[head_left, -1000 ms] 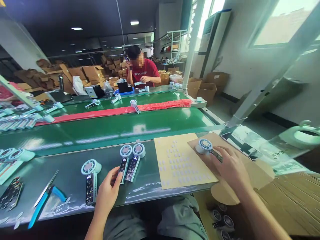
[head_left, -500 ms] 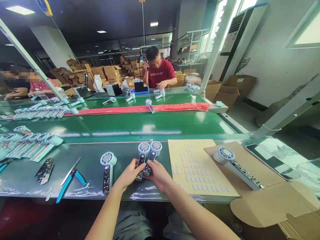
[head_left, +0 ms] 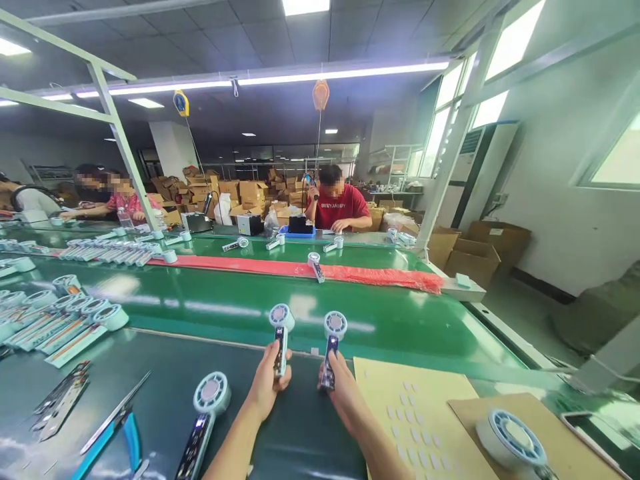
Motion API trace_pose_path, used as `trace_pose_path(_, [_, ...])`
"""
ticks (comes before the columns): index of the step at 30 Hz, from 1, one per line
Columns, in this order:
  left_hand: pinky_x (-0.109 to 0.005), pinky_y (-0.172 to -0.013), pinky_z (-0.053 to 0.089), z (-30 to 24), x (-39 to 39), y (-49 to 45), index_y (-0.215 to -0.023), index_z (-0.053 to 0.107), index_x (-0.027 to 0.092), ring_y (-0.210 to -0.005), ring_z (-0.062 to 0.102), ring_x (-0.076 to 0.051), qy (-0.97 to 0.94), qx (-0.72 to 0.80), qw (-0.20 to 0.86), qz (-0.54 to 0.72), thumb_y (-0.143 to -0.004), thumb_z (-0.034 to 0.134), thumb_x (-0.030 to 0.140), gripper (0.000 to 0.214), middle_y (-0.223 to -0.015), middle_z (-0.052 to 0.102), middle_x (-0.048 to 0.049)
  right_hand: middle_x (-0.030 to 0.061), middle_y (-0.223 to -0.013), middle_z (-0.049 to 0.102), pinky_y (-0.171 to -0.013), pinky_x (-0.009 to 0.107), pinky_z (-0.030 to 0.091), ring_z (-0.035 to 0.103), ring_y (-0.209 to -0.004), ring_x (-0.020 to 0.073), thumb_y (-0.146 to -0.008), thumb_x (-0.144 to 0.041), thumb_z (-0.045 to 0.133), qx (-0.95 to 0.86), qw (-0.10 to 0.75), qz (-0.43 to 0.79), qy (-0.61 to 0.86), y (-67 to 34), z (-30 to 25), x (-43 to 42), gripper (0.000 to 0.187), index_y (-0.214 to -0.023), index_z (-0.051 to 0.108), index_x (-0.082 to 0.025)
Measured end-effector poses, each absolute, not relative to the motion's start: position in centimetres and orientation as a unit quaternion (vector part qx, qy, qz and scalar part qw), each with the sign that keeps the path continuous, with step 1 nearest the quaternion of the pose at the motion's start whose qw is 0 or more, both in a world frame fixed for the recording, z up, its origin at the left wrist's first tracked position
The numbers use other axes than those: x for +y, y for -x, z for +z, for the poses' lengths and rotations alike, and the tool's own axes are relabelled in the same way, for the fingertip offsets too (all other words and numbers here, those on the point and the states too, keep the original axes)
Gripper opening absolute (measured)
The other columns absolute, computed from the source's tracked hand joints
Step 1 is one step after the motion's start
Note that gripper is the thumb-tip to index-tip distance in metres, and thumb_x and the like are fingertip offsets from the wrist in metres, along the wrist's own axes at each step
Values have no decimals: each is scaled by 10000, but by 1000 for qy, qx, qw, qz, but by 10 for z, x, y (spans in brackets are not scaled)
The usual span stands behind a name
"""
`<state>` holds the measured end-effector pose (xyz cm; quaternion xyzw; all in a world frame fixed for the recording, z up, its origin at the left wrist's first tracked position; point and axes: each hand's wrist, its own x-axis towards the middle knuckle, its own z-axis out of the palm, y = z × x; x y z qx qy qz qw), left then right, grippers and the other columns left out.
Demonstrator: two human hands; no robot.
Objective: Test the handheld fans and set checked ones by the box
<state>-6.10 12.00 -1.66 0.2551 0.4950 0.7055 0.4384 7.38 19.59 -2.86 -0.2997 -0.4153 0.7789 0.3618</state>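
Observation:
My left hand (head_left: 267,383) is closed round the handle of a small handheld fan (head_left: 281,327) with a pale blue round head, lifted off the dark bench. My right hand (head_left: 340,387) grips a second, matching fan (head_left: 334,333) by its handle, held just beside the first. Both fan heads point away from me, over the near edge of the green conveyor belt (head_left: 240,307). A third fan (head_left: 207,407) lies flat on the bench to the left of my left wrist.
A yellow sheet of small pale stickers (head_left: 415,417) lies at right, with another fan (head_left: 510,443) on cardboard beyond. Blue-handled pliers (head_left: 107,437) and circuit strips (head_left: 63,397) lie at left. Rows of fans (head_left: 65,313) line the belt. People work across the belt.
Both hands picked the two side-by-side fans up from the bench and raised them forward. Before that, my right hand left the fan on the cardboard. My view tilted upward.

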Motion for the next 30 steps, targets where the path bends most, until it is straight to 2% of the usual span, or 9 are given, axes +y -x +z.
trace_pose_path(4, [-183,-377,127,-25,116,63,-826,384,191,-359,272,13,-280,499,453,684,-856,422,508,321,-761,448,42,-24,-690,458,-554,246,405,414,-608,140,-679,-641,626,-429,350,781,290,-75,-39,193,639,-1069,434,-173])
trace_pose_path(8, [-174,-370,149,-31,120,56,-960,403,217,-359,288,9,-298,516,450,665,-870,415,481,279,-761,448,46,-21,-720,463,-567,232,394,416,-620,135,-749,-608,598,-444,342,776,290,-78,-43,192,583,-1127,437,-195])
trace_pose_path(16, [-165,-357,189,-31,119,45,-1057,357,220,-358,289,6,-325,540,437,642,-874,383,499,334,-764,431,46,-19,-659,483,-516,235,357,420,-582,151,-638,-650,647,-409,349,776,330,-74,-65,195,666,-1099,489,-195])
trace_pose_path(22, [-168,-359,218,-35,117,44,-1082,337,219,-361,303,0,-337,551,433,629,-875,387,482,338,-766,433,45,12,-791,565,-659,278,420,511,-771,217,-693,-586,620,-441,333,762,337,-81,-53,190,682,-1229,455,-200])
trace_pose_path(26, [-164,-359,220,-39,118,45,-1073,339,222,-366,301,-2,-330,550,430,635,-868,404,469,328,-761,426,50,16,-966,575,-798,267,401,496,-948,230,-706,-594,580,-495,326,724,353,-84,-45,187,684,-1253,449,-205])
trace_pose_path(28, [-162,-362,220,-39,118,45,-1069,336,228,-368,303,-2,-326,547,427,642,-872,397,462,312,-765,429,50,11,-938,567,-795,266,397,495,-930,222,-716,-616,553,-505,317,721,354,-84,-46,186,686,-1256,438,-208])
trace_pose_path(30, [-161,-360,218,-38,119,45,-1063,335,232,-367,307,-2,-323,545,424,647,-872,398,461,305,-770,433,48,4,-836,554,-714,275,413,507,-819,213,-711,-640,543,-499,311,728,352,-81,-51,187,687,-1238,444,-211])
